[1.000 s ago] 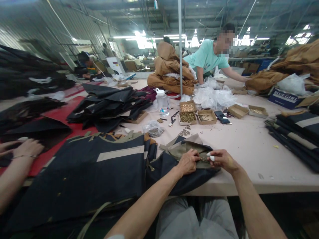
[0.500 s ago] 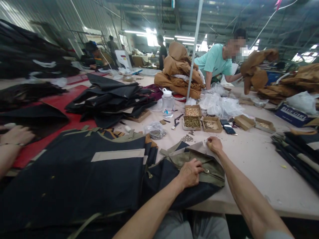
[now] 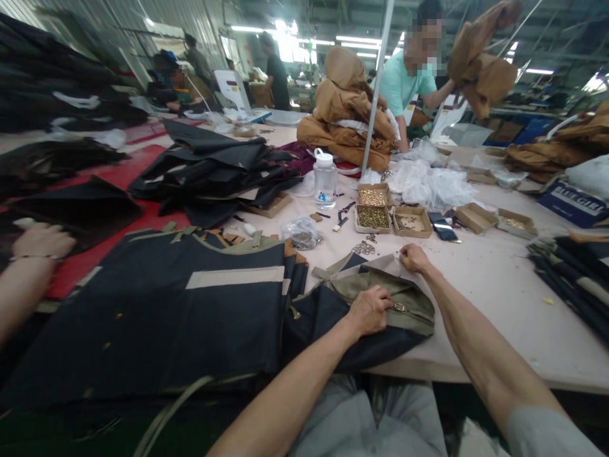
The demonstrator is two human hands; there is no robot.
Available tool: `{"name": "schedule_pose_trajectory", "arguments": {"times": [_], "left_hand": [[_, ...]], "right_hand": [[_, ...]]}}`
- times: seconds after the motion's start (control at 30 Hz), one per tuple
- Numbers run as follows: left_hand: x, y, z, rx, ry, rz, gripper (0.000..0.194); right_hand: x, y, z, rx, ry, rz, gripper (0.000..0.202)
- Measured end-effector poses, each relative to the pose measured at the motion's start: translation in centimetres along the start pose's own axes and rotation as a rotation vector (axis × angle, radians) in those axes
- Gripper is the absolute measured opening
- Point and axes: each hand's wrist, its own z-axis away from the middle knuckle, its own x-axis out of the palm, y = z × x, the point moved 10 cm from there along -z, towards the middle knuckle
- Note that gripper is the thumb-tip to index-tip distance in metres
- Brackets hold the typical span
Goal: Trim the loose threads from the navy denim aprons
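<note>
A navy apron (image 3: 323,317) with olive lining and straps lies bunched in front of me at the table's edge. My left hand (image 3: 370,311) rests on its olive part, fingers curled into the cloth beside a small metal buckle (image 3: 399,307). At the far edge of the same apron my right hand (image 3: 413,258) is closed in a pinch at the pale corner; whether a small part is also between the fingers is hidden. To the left lies a stack of flat navy aprons (image 3: 228,324), the top one with a beige strip (image 3: 235,277).
Small boxes of brass-coloured hardware (image 3: 372,218), loose metal rings (image 3: 364,247) and a water bottle (image 3: 325,181) stand beyond my hands. A pole (image 3: 378,89) rises behind them. Another person's hand (image 3: 42,241) is at the left; a co-worker (image 3: 409,82) handles brown cloth across the table.
My view has tilted down slightly. Both my hands keep almost the same place on the apron. The co-worker across the table has raised the brown cloth higher.
</note>
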Motion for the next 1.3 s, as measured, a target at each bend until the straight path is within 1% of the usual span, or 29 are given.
{"name": "schedule_pose_trajectory", "arguments": {"times": [0.13,0.23,0.27,0.33,0.4,0.43,0.5,0.53,0.6,0.67,0.73,0.87,0.97,1.03,1.17,1.23,1.3], "left_hand": [[0.3,-0.1,-0.2,-0.037,0.014,-0.010,0.031],[0.1,-0.1,-0.3,-0.031,0.040,0.026,0.031],[0.1,-0.1,-0.3,-0.028,0.050,0.044,0.031],[0.1,-0.3,-0.3,-0.035,0.063,0.080,0.031],[0.2,-0.8,-0.2,-0.065,0.073,0.106,0.032],[0.2,-1.0,-0.2,-0.084,0.079,0.116,0.032],[0.3,-1.3,-0.3,-0.112,0.090,0.135,0.033],[0.3,-1.3,-0.3,-0.115,0.093,0.144,0.033],[0.3,-1.2,-0.4,-0.106,0.098,0.161,0.033],[0.3,-1.1,-0.5,-0.100,0.108,0.168,0.032],[0.3,-1.2,-0.5,-0.108,0.117,0.166,0.032],[0.5,-1.1,-0.4,-0.109,0.113,0.164,0.030],[0.2,-1.2,-0.3,-0.107,0.142,0.172,0.032],[0.1,-1.2,-0.3,-0.101,0.149,0.187,0.032],[0.0,-1.1,-0.3,-0.055,0.165,0.234,0.030],[-0.2,-1.3,-0.2,-0.063,0.195,0.245,0.031],[-0.3,-1.5,-0.2,-0.078,0.224,0.255,0.032]], "right_hand": [[-0.6,-0.7,1.1,0.016,0.007,0.030,0.020],[-2.0,-1.6,2.7,0.019,0.026,0.049,0.020],[-2.6,-1.9,3.6,0.015,0.047,0.054,0.022],[-4.1,-2.8,6.4,-0.030,0.134,0.043,0.025],[-5.0,-4.2,10.3,-0.150,0.244,-0.009,0.024],[-4.7,-5.1,12.4,-0.236,0.256,-0.042,0.023],[-3.0,-6.5,16.0,-0.358,0.215,-0.069,0.018],[-1.9,-6.9,17.3,-0.385,0.181,-0.050,0.016],[0.4,-7.3,18.6,-0.393,0.114,0.006,0.013],[1.9,-7.3,18.7,-0.380,0.065,0.037,0.013],[2.5,-7.4,18.2,-0.382,0.037,0.015,0.013],[2.1,-7.2,17.5,-0.373,0.027,-0.084,0.017],[2.1,-6.8,16.8,-0.332,0.001,-0.160,0.017],[2.7,-6.4,16.0,-0.286,-0.055,-0.187,0.014],[3.7,-5.0,14.2,-0.125,-0.172,-0.292,0.011],[3.7,-4.5,13.7,-0.063,-0.204,-0.370,0.009],[3.5,-4.2,13.3,-0.042,-0.229,-0.431,0.008]]}}
